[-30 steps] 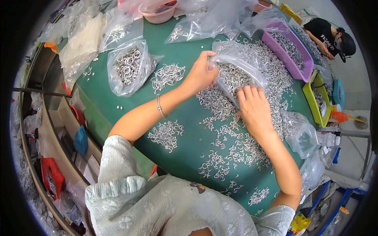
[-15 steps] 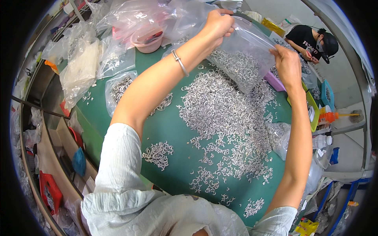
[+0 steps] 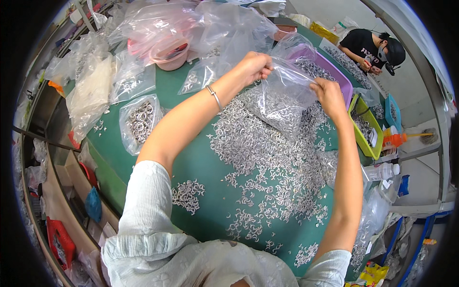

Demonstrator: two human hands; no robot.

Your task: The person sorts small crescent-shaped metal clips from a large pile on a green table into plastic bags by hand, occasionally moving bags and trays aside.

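Note:
A clear plastic bag, its lower part filled with small silvery curved metal pieces, hangs between my hands over the far part of a large pile. My left hand grips the bag's top edge on the left, fingers closed. The right-hand end of that edge is pinched in my right hand. Below, the pile of curved metal pieces spreads over the green tabletop, and the bag's bottom seems to meet it; whether it bears weight I cannot tell. A smaller heap lies near my left elbow.
Beyond my hands stand a purple tray and a pink bowl. A yellow-green basket and a clear bottle are on the right. A bag of rings lies left. Another person sits at the far right.
Both hands have come lower and nearer with the bag, bringing its bottom down over the pile. The purple tray behind it now shows more.

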